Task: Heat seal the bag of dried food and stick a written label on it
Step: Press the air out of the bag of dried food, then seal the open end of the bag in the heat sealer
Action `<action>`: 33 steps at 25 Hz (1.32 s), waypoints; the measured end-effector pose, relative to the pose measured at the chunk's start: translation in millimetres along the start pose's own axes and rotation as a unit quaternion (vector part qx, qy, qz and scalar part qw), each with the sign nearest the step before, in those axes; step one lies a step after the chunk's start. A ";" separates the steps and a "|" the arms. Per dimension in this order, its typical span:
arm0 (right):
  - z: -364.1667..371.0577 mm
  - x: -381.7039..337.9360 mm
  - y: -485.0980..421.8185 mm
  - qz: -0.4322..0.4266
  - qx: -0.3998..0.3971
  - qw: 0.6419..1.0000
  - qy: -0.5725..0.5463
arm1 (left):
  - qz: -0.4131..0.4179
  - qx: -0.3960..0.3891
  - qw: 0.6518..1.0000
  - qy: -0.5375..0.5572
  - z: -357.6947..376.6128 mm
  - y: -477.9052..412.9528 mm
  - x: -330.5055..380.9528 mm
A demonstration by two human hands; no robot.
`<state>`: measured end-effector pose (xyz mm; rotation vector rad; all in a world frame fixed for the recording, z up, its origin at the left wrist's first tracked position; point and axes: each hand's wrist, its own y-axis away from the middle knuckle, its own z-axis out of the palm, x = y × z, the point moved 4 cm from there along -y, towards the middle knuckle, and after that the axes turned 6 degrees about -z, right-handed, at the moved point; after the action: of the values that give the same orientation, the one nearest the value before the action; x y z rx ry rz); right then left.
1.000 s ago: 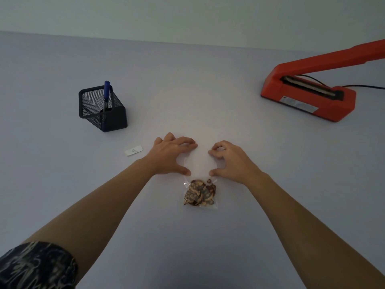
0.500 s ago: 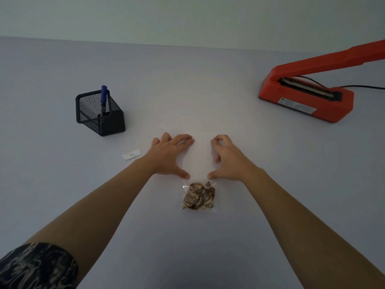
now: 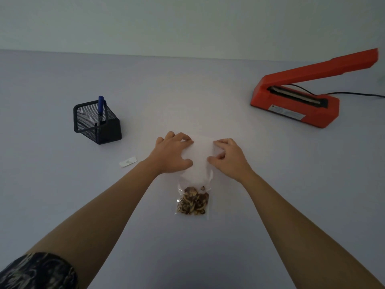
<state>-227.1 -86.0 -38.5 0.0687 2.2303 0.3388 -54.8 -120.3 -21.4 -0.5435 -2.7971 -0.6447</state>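
Note:
A clear plastic bag (image 3: 201, 161) lies flat on the table in front of me, with brown dried food (image 3: 193, 201) bunched at its near end. My left hand (image 3: 173, 153) rests on the bag's far left edge with fingers spread and pressing down. My right hand (image 3: 227, 156) pinches the bag's far right edge between thumb and fingers. A small white label (image 3: 128, 162) lies on the table to the left of my left wrist. The red heat sealer (image 3: 295, 105) stands at the far right with its arm raised.
A black mesh pen holder (image 3: 96, 123) with a blue pen (image 3: 101, 107) stands at the left. The sealer's black cord (image 3: 354, 94) runs off to the right. The pale table (image 3: 187, 90) ends at a wall behind.
Both hands have closed in a little on the empty upper part of the bag, and the right fingers now pinch its edge. The bag has stayed in place.

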 end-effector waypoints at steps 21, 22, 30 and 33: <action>-215.0 152.2 -11.6 0.176 0.293 0.939 -0.033 | -0.083 0.007 0.938 0.336 -27.0 -160.2 183.5; -214.6 150.9 -9.3 0.172 0.287 0.942 -0.038 | -0.087 0.013 0.932 0.352 -28.5 -161.4 184.8; -178.9 135.8 54.4 0.130 0.270 0.952 -0.066 | -0.092 0.003 0.939 0.332 -17.5 -118.9 164.9; -158.0 128.1 92.3 0.132 0.273 0.950 -0.075 | -0.086 -0.008 0.941 0.326 -5.1 -84.6 158.4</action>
<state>-436.2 -10.7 -16.6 0.6706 2.1018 -0.1498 -231.7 -145.2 -2.8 -0.0551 -2.2190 -0.7193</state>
